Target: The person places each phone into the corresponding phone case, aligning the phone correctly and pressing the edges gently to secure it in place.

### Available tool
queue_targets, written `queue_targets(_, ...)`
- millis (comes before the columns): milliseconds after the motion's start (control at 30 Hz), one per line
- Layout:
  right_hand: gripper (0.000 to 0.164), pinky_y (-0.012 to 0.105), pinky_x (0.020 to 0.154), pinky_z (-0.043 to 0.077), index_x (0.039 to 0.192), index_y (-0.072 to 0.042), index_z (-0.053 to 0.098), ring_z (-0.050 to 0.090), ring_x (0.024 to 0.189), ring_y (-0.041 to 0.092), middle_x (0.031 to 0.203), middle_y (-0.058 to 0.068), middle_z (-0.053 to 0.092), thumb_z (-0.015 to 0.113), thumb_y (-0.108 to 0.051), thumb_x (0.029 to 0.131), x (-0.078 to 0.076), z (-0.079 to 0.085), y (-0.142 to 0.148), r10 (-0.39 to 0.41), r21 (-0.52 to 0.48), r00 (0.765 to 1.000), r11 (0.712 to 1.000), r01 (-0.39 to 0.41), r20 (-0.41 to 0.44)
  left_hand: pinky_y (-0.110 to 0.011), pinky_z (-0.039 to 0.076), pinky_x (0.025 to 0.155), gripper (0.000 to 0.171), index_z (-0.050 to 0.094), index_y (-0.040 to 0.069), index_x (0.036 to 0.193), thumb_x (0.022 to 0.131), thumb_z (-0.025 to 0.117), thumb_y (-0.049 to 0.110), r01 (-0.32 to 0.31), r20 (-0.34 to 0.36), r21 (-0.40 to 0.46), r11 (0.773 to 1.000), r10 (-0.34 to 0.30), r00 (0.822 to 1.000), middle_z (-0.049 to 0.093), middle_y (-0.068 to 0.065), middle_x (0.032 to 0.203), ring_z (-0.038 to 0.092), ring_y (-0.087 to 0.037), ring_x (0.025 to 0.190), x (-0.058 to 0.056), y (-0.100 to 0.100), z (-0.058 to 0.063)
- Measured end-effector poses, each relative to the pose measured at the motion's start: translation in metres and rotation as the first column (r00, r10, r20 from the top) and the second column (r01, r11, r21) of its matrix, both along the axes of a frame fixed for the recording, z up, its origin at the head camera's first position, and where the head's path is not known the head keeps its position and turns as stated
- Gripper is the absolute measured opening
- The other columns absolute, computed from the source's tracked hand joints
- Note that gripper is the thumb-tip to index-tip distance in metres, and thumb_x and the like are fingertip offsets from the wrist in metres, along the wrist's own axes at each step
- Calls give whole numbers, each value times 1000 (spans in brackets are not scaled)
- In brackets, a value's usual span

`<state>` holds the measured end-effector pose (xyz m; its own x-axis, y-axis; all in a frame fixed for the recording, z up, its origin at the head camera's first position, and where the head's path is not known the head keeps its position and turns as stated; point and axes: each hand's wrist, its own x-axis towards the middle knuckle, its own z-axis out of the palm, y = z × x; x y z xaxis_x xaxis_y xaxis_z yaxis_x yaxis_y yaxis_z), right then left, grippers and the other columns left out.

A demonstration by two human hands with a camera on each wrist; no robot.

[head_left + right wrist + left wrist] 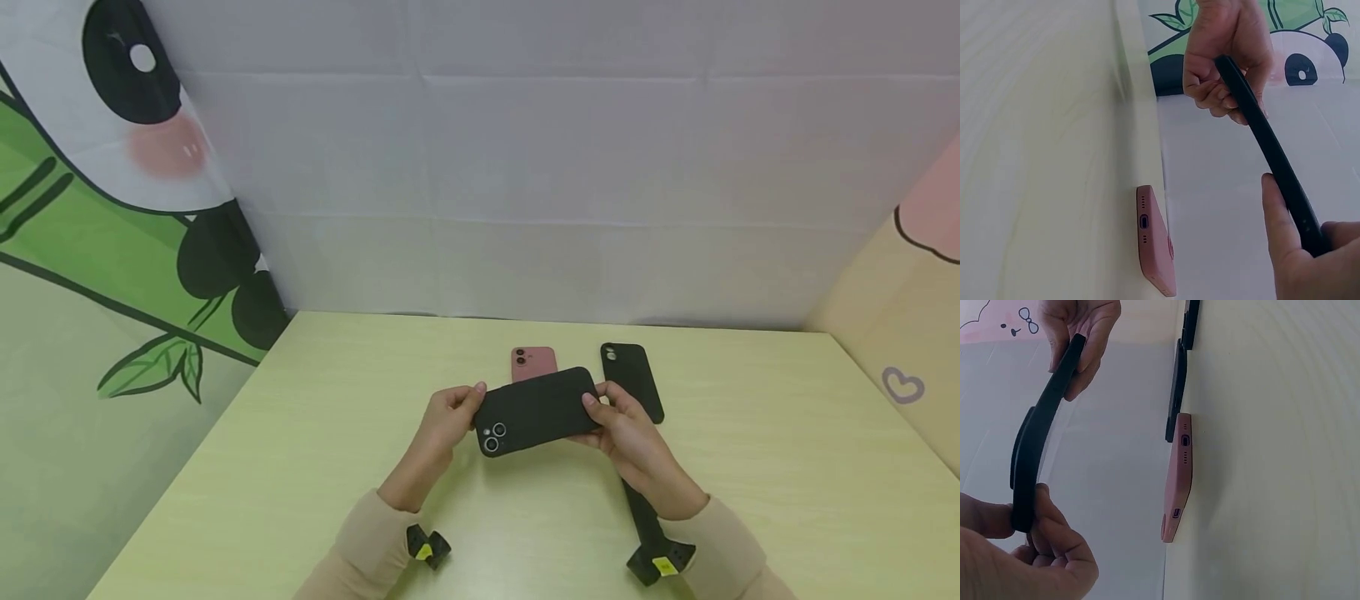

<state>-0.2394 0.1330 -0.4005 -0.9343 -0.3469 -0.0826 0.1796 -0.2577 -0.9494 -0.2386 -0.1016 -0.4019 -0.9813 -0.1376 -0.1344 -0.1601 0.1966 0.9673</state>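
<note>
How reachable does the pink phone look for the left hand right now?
Probably not as things stand: the left hand is pinching one end of the held black phone. Letting go would likely free it; nothing appears to rest on the pink phone.

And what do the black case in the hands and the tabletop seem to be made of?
Black case: probably silicone or soft plastic, matte; it reflects little light and looks bowed in the left wrist view.
Tabletop: perhaps wood-look laminate, smooth with slight sheen; faint grain lines show, but real wood is possible.
</note>
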Motion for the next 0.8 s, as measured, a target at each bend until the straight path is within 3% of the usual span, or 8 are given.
queue_targets(200, 8, 36, 81, 52, 98, -7, 46, 67, 85, 14, 98, 2, 59, 48, -14, 95, 0, 2, 0, 10, 13, 1000, 1000, -11, 16, -25, 45, 70, 37, 63, -5, 92, 94, 51, 30, 29, 3, 88, 996, -30, 1000, 53, 2, 67, 51, -11, 63, -2, -4, 2)
queue_targets(500, 8, 38, 82, 52, 97, -5, 50, 67, 84, 15, 92, 2, 62, 54, -10, 91, 0, 0, 2, 107, 83, 994, 991, -105, -28, -24, 47, 70, 40, 63, -6, 91, 95, 47, 31, 6, -12, 143, 990, -5, 1000, 53, 2, 69, 52, -9, 64, -3, -14, 6)
queue_targets(800, 5, 40, 78, 53, 93, 0, 46, 66, 75, 14, 82, 3, 55, 50, -2, 92, 2, 1, -1, -15, 119, 1000, 993, 12, 25, -25, 48, 71, 48, 65, -4, 93, 93, 48, 40, 48, -20, 152, 987, -45, 999, 57, 2, 72, 55, -10, 68, -4, -13, 4)
